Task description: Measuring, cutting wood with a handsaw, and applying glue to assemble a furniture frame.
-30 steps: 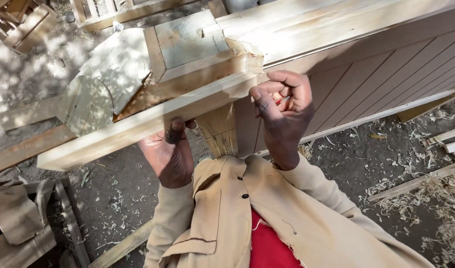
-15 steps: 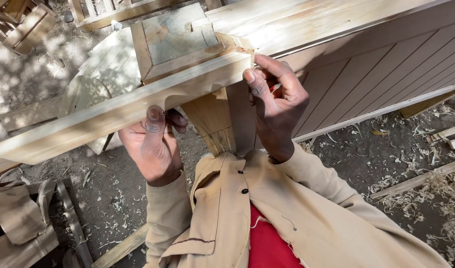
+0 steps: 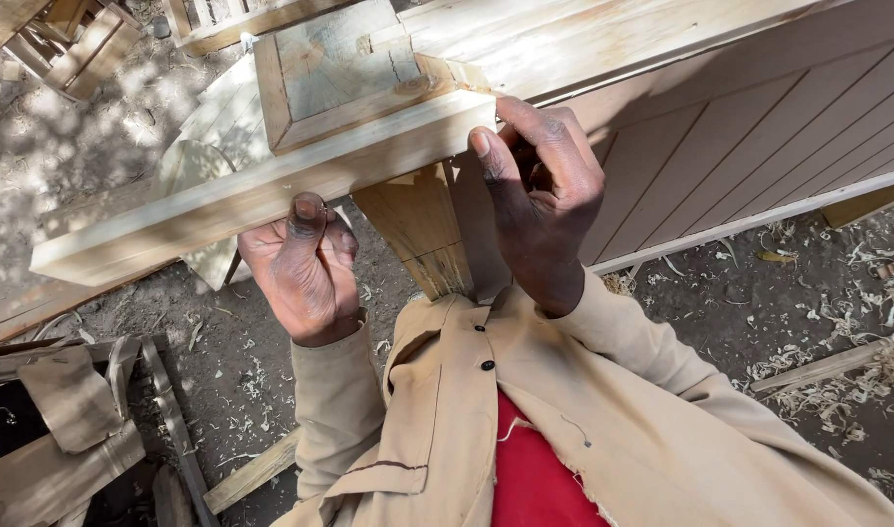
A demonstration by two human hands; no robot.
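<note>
Much of this is hard to read from above. The pale wooden rail [image 3: 262,190] runs slantwise across the view and covers the fingers of the left hand [image 3: 305,263], so only the thumb shows, pressed flat against the rail's near face, with the rest of the hand tucked under it. That hand seems to clasp the rail from below, thumb on the front and fingers behind, though the fingers themselves are out of sight.

The right hand [image 3: 540,190] is at the rail's right end, where the cut end meets the square wooden block [image 3: 345,73] sitting on top. Its thumb points up against the end of the rail and its fingers curl over into a loose fist just beside the corner; whether they pinch anything small there I cannot tell, since the knuckles hide the inside of the hand.

Under the rail, between the two hands, a wooden post [image 3: 423,234] drops down and is cut off by the person's tan coat [image 3: 525,410], which fills the bottom of the view over a red shirt [image 3: 535,468]. Behind the right hand stands a brown grooved panel [image 3: 750,146], its top edge lost past the frame. Wood shavings [image 3: 837,390] lie scattered on the dirt to the right, and scrap boards [image 3: 57,429] lie at lower left, partly in shadow.
</note>
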